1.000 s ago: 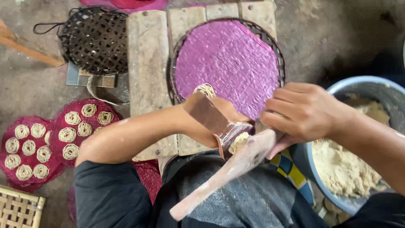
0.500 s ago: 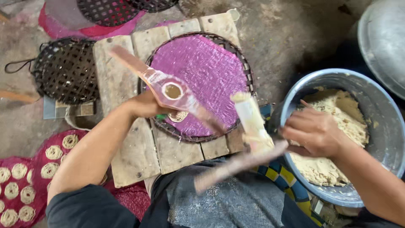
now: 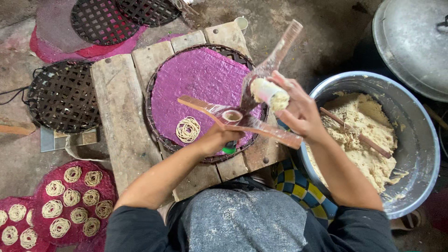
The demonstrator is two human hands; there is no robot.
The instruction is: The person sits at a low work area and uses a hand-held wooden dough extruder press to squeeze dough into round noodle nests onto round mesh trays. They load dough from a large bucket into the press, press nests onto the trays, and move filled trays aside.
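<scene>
Left hand point(image 3: 215, 139): fingers curled shut around the lower half of a two-part wooden noodle press point(image 3: 238, 119), gripping under its round cup; handle ends sticking out left and right over the purple mat.

Right hand point(image 3: 298, 109): fingers closed in a loose wrap around the press's upper half point(image 3: 275, 56), thumb and fingertips pinching a pale cylinder of dough point(image 3: 269, 93) at its plunger end; long handle tilted up and away toward the top of view.

Purple mat point(image 3: 196, 79): round, lying on a dark woven tray point(image 3: 156, 135), itself on a low plank table point(image 3: 116, 116). One coiled noodle nest point(image 3: 187, 129) on the mat, just left of the left hand.

Metal basin point(image 3: 420, 130): right of the table, holding pale dough with a wooden stick point(image 3: 357, 133) lying across it. Metal lid point(image 3: 413, 42) beyond, at upper right.

Spare woven trays point(image 3: 63, 95): left of and behind the table. Red mats with finished noodle coils point(image 3: 77, 198): on the floor at lower left.

Change against half a second earlier: right hand up out of the basin, now carrying dough on the raised upper half; press halves apart and crossing; noodle nest uncovered on the mat, formerly under the press cup.
</scene>
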